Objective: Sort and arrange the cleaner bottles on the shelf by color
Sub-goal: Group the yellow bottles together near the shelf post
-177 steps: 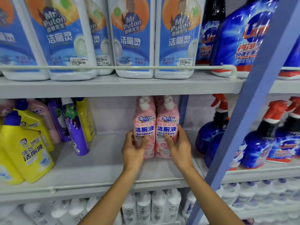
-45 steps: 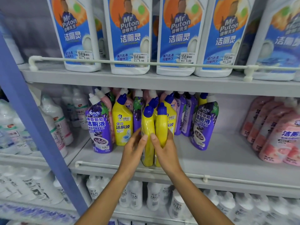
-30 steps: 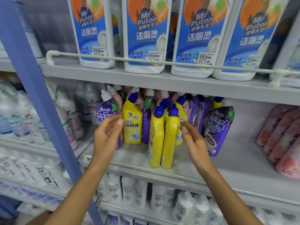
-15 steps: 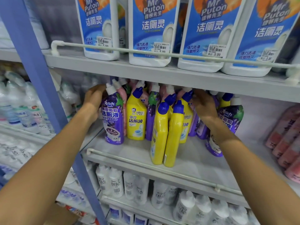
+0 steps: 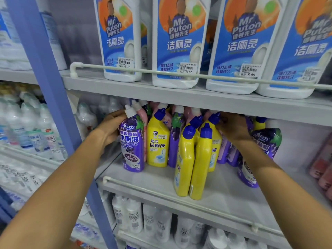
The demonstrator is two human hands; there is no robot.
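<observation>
On the middle shelf (image 5: 149, 178) stands a mixed cluster of cleaner bottles. My left hand (image 5: 110, 127) cups the left side of a purple bottle (image 5: 132, 146) at the cluster's left end, fingers going behind it near the white cap. Two yellow bottles with blue caps (image 5: 193, 162) stand side by side at the front. Behind them my right hand (image 5: 232, 129) reaches among purple, pink and yellow bottles; its fingertips are hidden by the caps. Another yellow bottle (image 5: 158, 144) faces forward, and a purple bottle (image 5: 265, 141) leans at the right.
A blue upright post (image 5: 45, 69) runs along the left of the bay. Big white Mr Puton bottles (image 5: 177, 42) fill the top shelf behind a rail. Pink bottles (image 5: 321, 164) sit at the far right. White bottles (image 5: 134, 218) stand on the shelf below, clear ones (image 5: 36, 137) to the left.
My hands left the two front yellow bottles standing, spread apart and went deeper into the cluster: the left to the purple bottle's side, the right behind the yellow ones. The camera moved closer.
</observation>
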